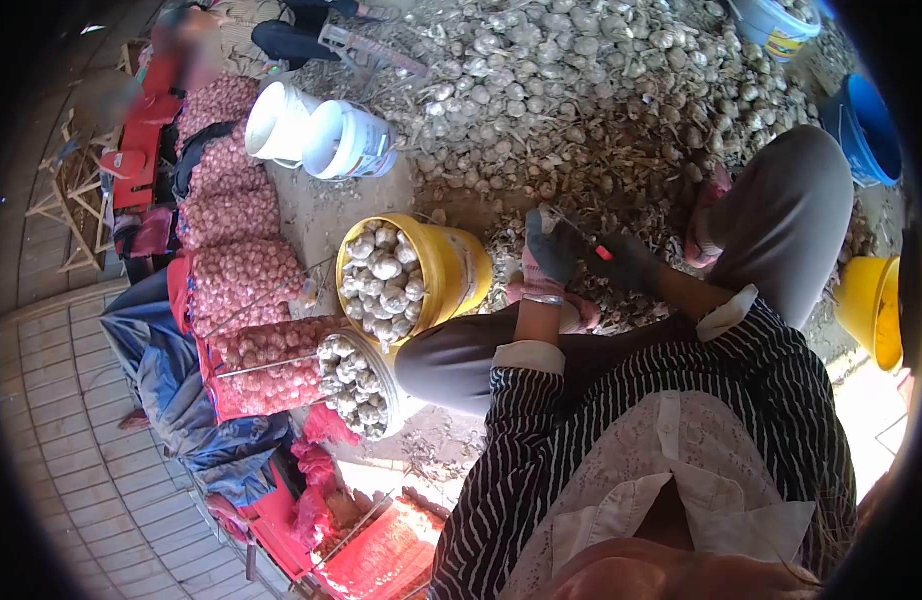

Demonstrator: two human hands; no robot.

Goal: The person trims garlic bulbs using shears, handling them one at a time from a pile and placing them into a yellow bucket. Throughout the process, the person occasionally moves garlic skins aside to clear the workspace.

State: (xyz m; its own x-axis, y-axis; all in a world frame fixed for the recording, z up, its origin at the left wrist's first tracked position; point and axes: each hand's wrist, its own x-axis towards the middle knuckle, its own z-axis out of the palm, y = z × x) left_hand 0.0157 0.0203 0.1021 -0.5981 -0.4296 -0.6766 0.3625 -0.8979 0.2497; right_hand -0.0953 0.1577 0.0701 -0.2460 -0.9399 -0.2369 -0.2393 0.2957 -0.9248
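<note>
My left hand (550,250), in a grey-palmed glove with a pink cuff, is closed above the littered floor. Thin pale strands show at its fingertips, but what it grips is too small to name. Close beside it, my right hand (626,264) wears a dark glove and is closed around a small tool with a red part (604,253); the rest of the tool is hidden. Below and beyond both hands lie dry garlic leaves and stalks. To the left, a yellow bucket (451,270) is full of trimmed garlic bulbs (385,268).
A white bucket (386,385) of garlic stands by my left knee. Filled red mesh sacks (246,285) line the left side. Two white buckets (351,140) stand farther off. A large garlic heap (581,90) spreads ahead. Blue (861,130) and yellow (866,305) buckets stand right. Another person (281,35) sits at upper left.
</note>
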